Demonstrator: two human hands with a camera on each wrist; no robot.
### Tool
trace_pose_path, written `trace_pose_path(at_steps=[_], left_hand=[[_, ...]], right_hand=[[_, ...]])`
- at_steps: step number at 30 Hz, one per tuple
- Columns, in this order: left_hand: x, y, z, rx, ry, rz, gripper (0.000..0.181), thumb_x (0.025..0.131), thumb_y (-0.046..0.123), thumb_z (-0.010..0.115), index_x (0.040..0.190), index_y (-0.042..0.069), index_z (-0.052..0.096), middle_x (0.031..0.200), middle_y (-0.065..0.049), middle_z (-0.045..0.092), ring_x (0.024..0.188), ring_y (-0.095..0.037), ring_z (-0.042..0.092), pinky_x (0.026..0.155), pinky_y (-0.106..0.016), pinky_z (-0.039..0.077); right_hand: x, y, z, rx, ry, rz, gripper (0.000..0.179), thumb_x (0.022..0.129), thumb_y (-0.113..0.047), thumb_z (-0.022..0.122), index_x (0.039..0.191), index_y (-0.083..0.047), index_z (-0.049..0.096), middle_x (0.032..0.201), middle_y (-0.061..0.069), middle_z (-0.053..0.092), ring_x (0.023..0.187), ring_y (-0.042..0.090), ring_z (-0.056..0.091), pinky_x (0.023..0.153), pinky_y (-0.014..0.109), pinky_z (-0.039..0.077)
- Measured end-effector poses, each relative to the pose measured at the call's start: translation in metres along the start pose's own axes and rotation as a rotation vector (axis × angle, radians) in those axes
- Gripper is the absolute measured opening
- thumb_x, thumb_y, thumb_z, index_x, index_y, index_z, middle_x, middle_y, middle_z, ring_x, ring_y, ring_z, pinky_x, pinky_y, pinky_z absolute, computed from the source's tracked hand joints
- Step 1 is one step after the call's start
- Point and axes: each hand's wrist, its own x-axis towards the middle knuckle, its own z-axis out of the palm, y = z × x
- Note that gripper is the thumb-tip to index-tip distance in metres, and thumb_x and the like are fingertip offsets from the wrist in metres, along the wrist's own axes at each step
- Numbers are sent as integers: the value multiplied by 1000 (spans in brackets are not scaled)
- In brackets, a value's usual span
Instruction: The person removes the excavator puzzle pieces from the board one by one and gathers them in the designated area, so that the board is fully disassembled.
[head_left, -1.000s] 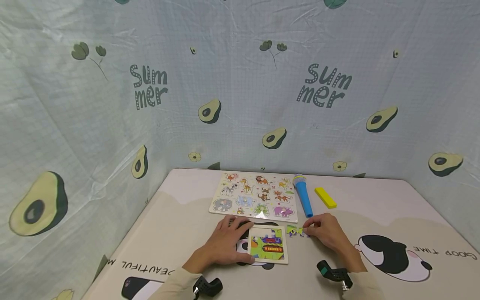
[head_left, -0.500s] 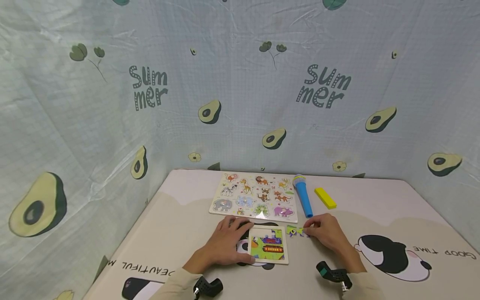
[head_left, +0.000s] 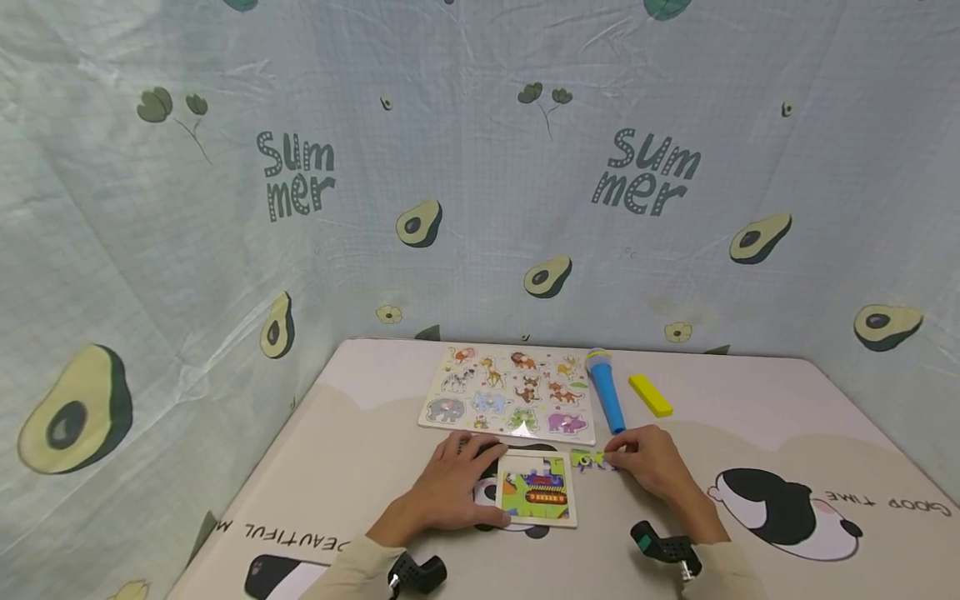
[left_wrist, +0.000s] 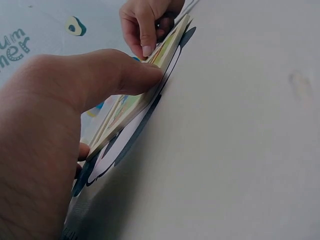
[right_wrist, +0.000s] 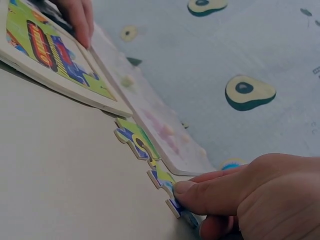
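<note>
My left hand [head_left: 453, 483] holds the left side of a small wooden puzzle frame [head_left: 572, 500], thumb at the near corner and fingers at the far one. A vehicle picture partly fills it, with a pale gap along the upper part. Just right of the frame, small jigsaw pieces [right_wrist: 134, 137] lie in a row on the table, green, blue and yellow. My right hand [head_left: 660, 467] pinches the right end of this row between thumb and finger. In the right wrist view the thumb covers part of the end piece [right_wrist: 161, 177], and the fingertips beneath are mostly hidden.
Behind the frame lies a larger animal puzzle board [head_left: 504, 421]. A blue toy microphone [head_left: 607, 396] stands beside its right edge, lying flat, with a yellow block [head_left: 651, 396] farther right. A printed curtain [head_left: 480, 275] closes off the table's back and sides.
My right hand has shifted slightly left, and the row of jigsaw pieces has slid with it up to the frame's right edge. The left hand and frame stay put.
</note>
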Motion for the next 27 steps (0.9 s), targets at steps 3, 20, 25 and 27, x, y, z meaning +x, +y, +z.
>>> trace_pose_path(at_steps=[3, 20, 25, 27], left_hand=[[1, 1, 0, 1, -2, 0, 97, 73, 77, 65, 155, 29, 43, 157, 5, 38, 137, -29, 29, 112, -56, 28], [0, -2, 1, -1, 4, 6, 98, 73, 77, 66, 155, 29, 43, 157, 5, 38, 136, -28, 30, 111, -56, 29], [-1, 0, 0, 3, -4, -3, 98, 73, 78, 65, 155, 29, 43, 156, 5, 38, 136, -28, 29, 111, -56, 29], [-1, 0, -1, 3, -4, -1, 98, 73, 78, 64, 155, 29, 43, 156, 5, 38, 135, -28, 29, 111, -56, 29]], right_hand=[[1, 2, -2, -5, -2, -9, 8, 89, -10, 76, 96, -8, 80, 76, 3, 55, 78, 20, 49, 63, 28, 39], [-3, -39, 19, 67, 3, -137, 7, 88, -11, 76, 94, -13, 79, 77, -2, 59, 75, 17, 51, 61, 26, 44], [-7, -57, 33, -1, -96, -185, 10, 86, -13, 79, 92, -20, 79, 79, -6, 58, 81, 16, 51, 69, 30, 45], [-8, -62, 37, -25, -117, -192, 11, 85, -14, 81, 93, -22, 79, 79, -7, 58, 83, 16, 51, 72, 32, 46]])
